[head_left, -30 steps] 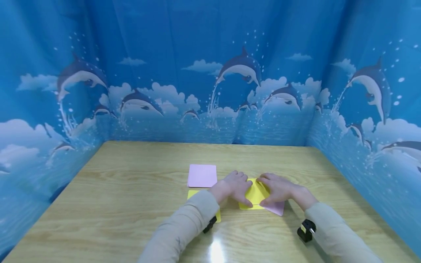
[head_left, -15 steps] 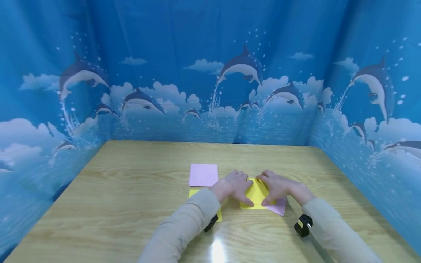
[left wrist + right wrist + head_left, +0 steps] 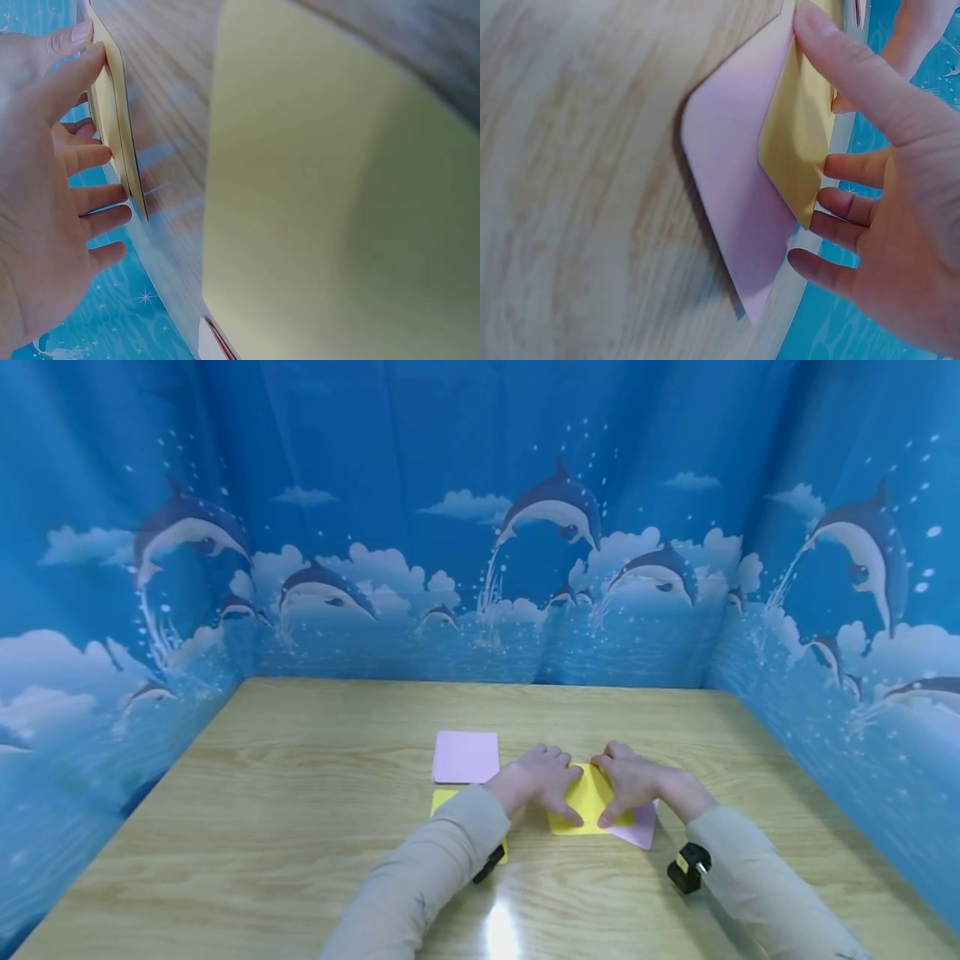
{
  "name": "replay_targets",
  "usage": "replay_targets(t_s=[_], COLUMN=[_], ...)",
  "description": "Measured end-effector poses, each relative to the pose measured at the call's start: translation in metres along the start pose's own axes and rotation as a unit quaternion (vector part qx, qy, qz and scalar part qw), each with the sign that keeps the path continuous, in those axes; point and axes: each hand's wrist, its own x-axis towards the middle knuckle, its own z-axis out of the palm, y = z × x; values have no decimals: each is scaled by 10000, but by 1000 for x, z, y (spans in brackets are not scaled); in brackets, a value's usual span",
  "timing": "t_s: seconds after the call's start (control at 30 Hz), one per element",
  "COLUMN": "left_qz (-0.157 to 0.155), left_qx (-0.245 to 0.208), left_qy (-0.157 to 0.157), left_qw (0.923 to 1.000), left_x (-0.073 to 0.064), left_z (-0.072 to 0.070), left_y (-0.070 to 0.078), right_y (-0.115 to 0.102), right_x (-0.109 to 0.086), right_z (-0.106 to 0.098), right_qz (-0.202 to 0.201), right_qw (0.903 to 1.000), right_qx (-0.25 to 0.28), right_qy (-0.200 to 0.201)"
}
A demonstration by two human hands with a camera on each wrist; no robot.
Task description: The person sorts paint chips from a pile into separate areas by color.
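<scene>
In the head view, a yellow card [image 3: 588,793] with rounded corners lies partly over a pink card [image 3: 639,828], whose corner sticks out at the right front. My left hand [image 3: 546,781] rests on the yellow card's left side, thumb toward its near edge. From the right, my right hand [image 3: 632,781] touches the same card, its thumb tip close to the left thumb. Both hands have spread, mostly straight fingers, as the left wrist view shows of the left fingers [image 3: 101,199] and the right wrist view of the right fingers [image 3: 844,206].
A second pink card [image 3: 465,757] lies at the back left of the hands. Nearer, another yellow card [image 3: 442,798] is mostly hidden under the left sleeve [image 3: 442,852]. A blue dolphin curtain [image 3: 390,510] encloses the wooden table [image 3: 300,793] at the back and sides.
Both hands stay on the yellow card with only slight shifts; the right forearm has drawn a little inward. The whole head view has shifted slightly.
</scene>
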Motion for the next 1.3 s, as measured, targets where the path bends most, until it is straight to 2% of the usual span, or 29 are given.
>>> replay_targets(t_s=[0.23, 0.6, 0.83, 1.07, 1.3], left_qz=[28, 61, 26, 9, 117], left_qx=[-14, -38, -24, -169, -73], left_qy=[21, 49, 81, 246, 412], left_qw=[10000, 10000, 10000, 9996, 9991], left_x=[3, -1, -2, -10, -23], left_z=[1, -1, -2, -7, -8], left_y=[0, 0, 1, -8, -22], right_y=[0, -8, -8, -10, -23], right_x=[-2, -10, -14, -15, -11], right_z=[0, -5, -5, -11, -16], right_qz=[-77, -244, -381, -888, -977], right_qw=[9999, 9978, 9980, 9923, 9911], right_qx=[-144, -617, -456, -483, -454], right_qy=[51, 71, 232, 722, 778])
